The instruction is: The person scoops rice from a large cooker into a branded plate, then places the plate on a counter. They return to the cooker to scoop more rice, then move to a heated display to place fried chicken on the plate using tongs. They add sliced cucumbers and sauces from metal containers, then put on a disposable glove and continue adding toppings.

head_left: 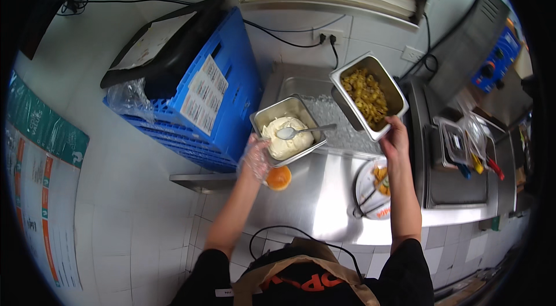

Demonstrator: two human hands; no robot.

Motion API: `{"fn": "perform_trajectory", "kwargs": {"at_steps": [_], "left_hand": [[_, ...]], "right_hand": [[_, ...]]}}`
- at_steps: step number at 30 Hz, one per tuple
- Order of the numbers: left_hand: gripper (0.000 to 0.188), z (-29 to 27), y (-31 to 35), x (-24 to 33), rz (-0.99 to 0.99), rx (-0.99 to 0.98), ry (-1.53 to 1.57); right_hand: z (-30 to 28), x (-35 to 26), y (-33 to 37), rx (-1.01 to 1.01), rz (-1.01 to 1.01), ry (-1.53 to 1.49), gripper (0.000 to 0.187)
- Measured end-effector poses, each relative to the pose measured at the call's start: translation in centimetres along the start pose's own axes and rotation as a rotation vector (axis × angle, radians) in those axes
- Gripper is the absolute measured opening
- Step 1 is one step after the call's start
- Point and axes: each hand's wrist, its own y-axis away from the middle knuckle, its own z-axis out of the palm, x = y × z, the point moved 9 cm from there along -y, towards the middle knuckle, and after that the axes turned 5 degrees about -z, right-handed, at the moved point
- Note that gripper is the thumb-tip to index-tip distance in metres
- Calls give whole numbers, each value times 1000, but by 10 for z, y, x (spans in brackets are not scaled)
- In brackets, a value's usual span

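Note:
My left hand [255, 158], in a clear plastic glove, grips the near left edge of a steel pan [267, 113]. Pale, creamy spread [296, 145] fills much of it, and a metal spoon [315, 128] rests on top with its handle over the right rim. Beneath my gloved hand a golden bun [279, 178] sits on the steel counter. To the right, my right hand [396, 139] is closed on the near corner of a second steel pan [346, 104], held tilted and containing greenish-yellow pickle slices [365, 94].
Behind the pans, an ice-filled steel well [341, 123] is set in the counter [313, 190]. Blue crates [231, 74] stand at the left. By my right forearm lies a round white item [368, 181] with food on it. Containers and coloured-handled utensils [478, 164] lie farther right.

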Motion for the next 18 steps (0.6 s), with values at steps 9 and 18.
{"fn": "perform_trajectory", "kwargs": {"at_steps": [9,18], "left_hand": [[38,-24,-89,-82,105,251,199],[35,-39,-87,-119,178,476,283]], "right_hand": [[-37,131,-215,149,208,214,22],[-52,198,-234,46,319,333,29]]}}
